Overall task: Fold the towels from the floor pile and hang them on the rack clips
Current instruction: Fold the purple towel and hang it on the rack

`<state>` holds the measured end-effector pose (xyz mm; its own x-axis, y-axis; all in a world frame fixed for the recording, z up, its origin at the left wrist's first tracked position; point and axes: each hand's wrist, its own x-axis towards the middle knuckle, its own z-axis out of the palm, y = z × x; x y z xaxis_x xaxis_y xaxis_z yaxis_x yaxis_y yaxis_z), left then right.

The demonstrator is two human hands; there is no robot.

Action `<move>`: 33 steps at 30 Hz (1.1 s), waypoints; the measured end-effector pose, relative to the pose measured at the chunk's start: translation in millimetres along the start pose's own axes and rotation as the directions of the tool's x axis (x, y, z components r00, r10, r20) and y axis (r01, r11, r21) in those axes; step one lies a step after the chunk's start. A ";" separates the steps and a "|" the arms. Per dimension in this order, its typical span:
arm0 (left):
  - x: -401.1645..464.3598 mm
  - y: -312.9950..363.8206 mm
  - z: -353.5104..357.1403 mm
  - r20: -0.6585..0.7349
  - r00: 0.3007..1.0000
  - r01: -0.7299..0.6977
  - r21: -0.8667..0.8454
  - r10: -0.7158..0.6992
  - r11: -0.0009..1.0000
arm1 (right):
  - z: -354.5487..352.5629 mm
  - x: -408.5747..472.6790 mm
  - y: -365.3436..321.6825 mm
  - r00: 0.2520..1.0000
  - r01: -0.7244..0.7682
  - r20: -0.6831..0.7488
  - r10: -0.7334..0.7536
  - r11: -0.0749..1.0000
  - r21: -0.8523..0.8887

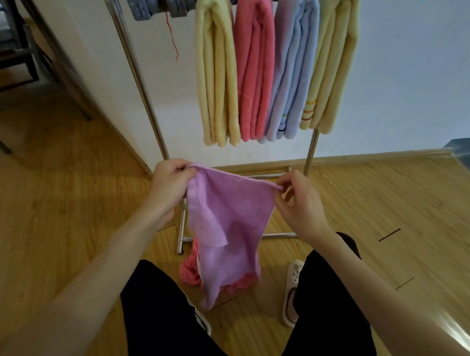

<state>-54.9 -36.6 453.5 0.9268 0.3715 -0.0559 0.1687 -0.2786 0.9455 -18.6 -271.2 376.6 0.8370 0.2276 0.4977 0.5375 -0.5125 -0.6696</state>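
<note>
Rack (137, 73) carrying four folded towels (253, 65), my left hand (170, 182) and right hand (296, 201) each pinching a top corner of purple towel (225, 214), arms outstretched, pink towel (190, 272) on floor beneath

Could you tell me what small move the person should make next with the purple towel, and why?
Probably bring the two held corners together to fold it in half. The left hand and right hand each pinch a top corner of the purple towel, which hangs open and unfolded, while the four towels on the rack are all folded.
</note>
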 end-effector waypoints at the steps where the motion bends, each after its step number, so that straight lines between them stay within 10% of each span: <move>1: -0.8 2.2 -0.1 -0.021 1.000 0.012 -0.022 -0.012 1.000 | 2.5 -2.5 -1.2 0.998 0.049 0.028 -0.048 0.998 -0.047; 6: -0.5 11.8 0.5 -0.131 0.991 0.016 -0.067 -0.025 0.998 | 16.6 -16.5 -14.1 0.902 0.417 0.178 -0.394 0.902 -0.115; 12: -0.2 13.8 -1.2 -0.215 0.977 -0.003 -0.076 -0.014 0.997 | 34.6 -22.4 -34.6 0.839 0.508 0.282 -0.465 0.856 -0.099; 33: -8.7 22.6 -0.4 -0.234 0.961 0.072 -0.298 -0.146 0.952 | 48.6 -4.4 -31.6 0.989 0.059 0.135 -0.058 0.998 0.001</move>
<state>-59.3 -45.8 475.5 0.7875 0.6053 -0.1163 0.1269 0.0255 0.9916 -34.3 -215.8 368.7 0.8104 0.3670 0.4567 0.5859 -0.4976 -0.6397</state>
